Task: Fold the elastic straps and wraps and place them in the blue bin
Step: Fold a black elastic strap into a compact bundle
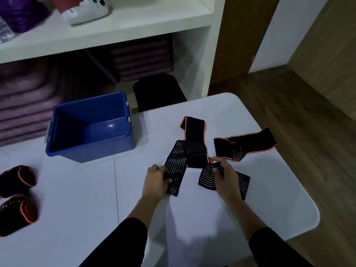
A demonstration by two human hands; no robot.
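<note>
A long black elastic strap (193, 151) with orange edging and pale ribs zigzags across the white table (77, 189). My left hand (156, 180) pinches its near left end. My right hand (223, 175) grips a folded ribbed section on the right. A second black wrap (246, 143) with orange trim lies loosely folded just beyond my right hand. The blue bin (90, 128) stands open and holds nothing, to the far left of the strap. Two rolled black wraps with orange trim (16, 197) sit at the table's left edge.
White shelves behind the table hold stacked purple mats (142, 58), a white device (86, 10) and purple items. A black stool (158, 91) stands between shelf and table. The table's rounded right corner (308, 212) borders a wooden floor.
</note>
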